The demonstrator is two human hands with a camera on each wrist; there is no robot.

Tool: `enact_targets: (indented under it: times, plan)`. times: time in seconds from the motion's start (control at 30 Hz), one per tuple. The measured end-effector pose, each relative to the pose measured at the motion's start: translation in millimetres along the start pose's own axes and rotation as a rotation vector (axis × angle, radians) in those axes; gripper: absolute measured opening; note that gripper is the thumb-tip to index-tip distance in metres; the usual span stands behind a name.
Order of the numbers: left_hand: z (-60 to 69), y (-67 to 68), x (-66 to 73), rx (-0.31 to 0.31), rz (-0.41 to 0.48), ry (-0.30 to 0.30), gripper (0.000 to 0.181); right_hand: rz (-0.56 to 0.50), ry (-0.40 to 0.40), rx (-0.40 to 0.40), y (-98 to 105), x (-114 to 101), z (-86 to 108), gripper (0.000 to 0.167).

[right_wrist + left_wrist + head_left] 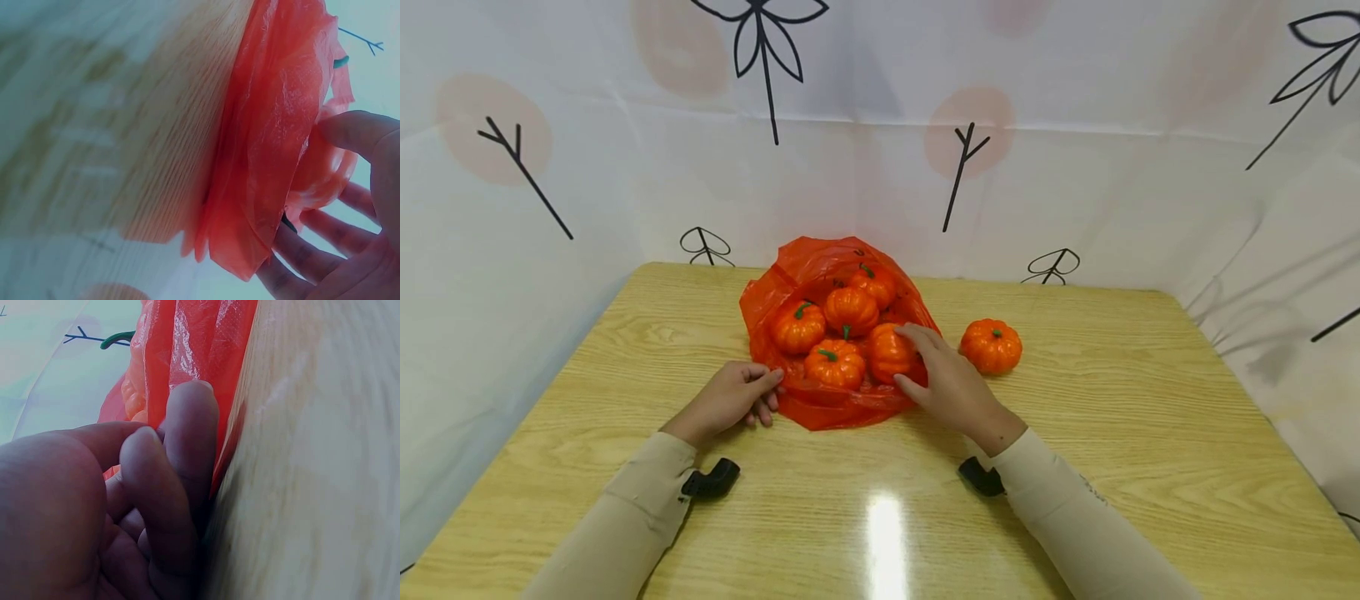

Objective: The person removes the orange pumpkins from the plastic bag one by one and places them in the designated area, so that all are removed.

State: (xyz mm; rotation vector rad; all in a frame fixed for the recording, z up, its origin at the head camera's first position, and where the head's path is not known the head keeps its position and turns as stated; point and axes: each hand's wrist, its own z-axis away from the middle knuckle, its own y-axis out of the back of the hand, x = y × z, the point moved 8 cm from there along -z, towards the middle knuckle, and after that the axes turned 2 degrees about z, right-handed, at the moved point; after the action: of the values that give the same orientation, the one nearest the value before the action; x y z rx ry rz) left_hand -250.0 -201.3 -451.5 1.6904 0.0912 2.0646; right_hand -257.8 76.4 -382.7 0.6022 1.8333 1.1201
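A red plastic bag (831, 412) lies spread wide on the table, its mouth facing the person. Several small orange pumpkins with green stems rest inside, among them a front pumpkin (835, 367) and a left pumpkin (797, 327). My left hand (737, 395) pinches the bag's near left edge between thumb and fingers. At the bag's right side, my right hand (953, 385) holds a pumpkin (889, 353) with thumb and fingers around it. In the right wrist view, the bag's wall (275, 125) partly hides that held pumpkin (319, 169).
One loose pumpkin (991, 346) sits on the wooden table (1120, 400), just right of the bag and beyond the right hand. A white patterned cloth (865, 192) stands behind the table and along its sides. Black wrist devices (711, 481) sit at both cuffs.
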Motion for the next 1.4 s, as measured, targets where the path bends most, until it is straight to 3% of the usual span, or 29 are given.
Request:
enact_targets:
  times: [1.4]
  plan:
    - [1.0, 0.8, 1.1, 0.002, -0.003, 0.012, 0.042, -0.016, -0.030, -0.020, -2.8, 5.5, -0.1, 0.067]
